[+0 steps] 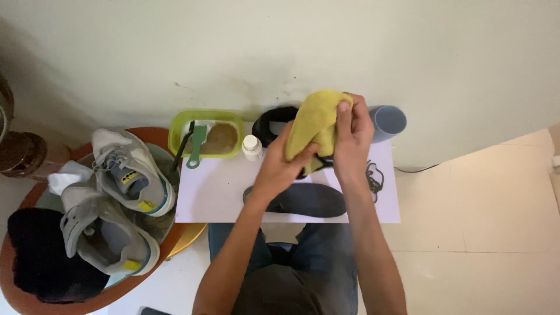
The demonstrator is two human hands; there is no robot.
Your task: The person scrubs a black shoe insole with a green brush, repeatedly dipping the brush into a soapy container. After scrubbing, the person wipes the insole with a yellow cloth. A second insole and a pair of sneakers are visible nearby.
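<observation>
Both of my hands hold a yellow cloth (316, 122) over a black shoe (273, 125) that lies on a small white table (224, 192). My left hand (284, 164) grips the cloth's lower part from the left. My right hand (352, 140) pinches the cloth's top and right side. The cloth hides most of the shoe. A dark insole (309, 200) lies on the table just below my hands. Black laces (372, 177) lie beside my right wrist.
A green tub (178, 137) with brownish water and a green-handled brush (196, 149) stands at the table's back left, with a small white bottle (252, 147) beside it. A blue cup (388, 122) sits back right. Two grey sneakers (131, 169) rest in a round basin (157, 135) at left.
</observation>
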